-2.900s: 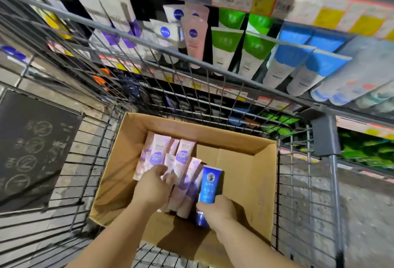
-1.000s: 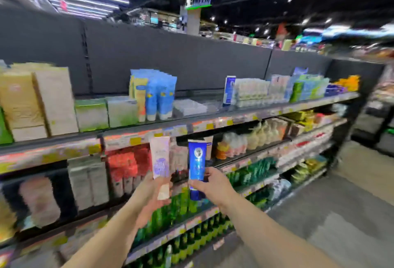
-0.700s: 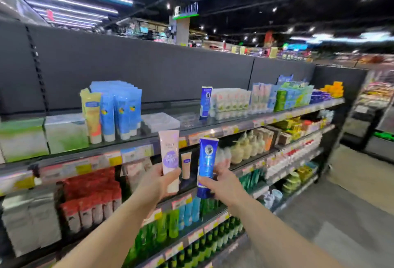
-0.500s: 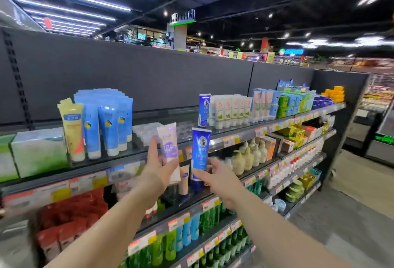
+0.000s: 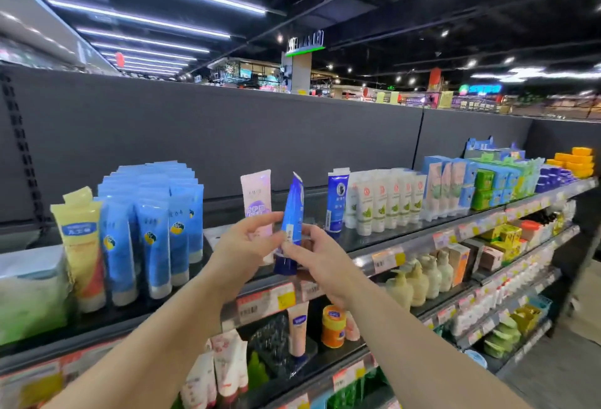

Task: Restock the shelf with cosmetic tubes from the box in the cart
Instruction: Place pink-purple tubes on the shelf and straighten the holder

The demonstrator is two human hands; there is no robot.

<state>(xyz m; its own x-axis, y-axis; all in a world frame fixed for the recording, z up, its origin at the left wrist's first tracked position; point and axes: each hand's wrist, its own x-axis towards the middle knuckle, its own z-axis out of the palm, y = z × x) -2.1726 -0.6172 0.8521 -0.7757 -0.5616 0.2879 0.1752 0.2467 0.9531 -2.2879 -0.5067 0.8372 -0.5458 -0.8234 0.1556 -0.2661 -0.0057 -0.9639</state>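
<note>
Fingers [image 5: 294, 250] of the right hand [image 5: 320, 260] pinch the blue tube [image 5: 292, 216] low, cap down, likely to stand it beside its twin tube [image 5: 336, 203] on the top shelf [image 5: 422, 239]. The left hand [image 5: 242, 250] grips the pink tube [image 5: 258, 203]. White tubes [image 5: 383, 205] crowd the right; pale-blue tubes [image 5: 153, 223] stand left.

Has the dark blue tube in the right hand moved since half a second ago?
Yes. The blue tube has risen from level with the shelf edge to above it and now tilts, edge-on.
</note>
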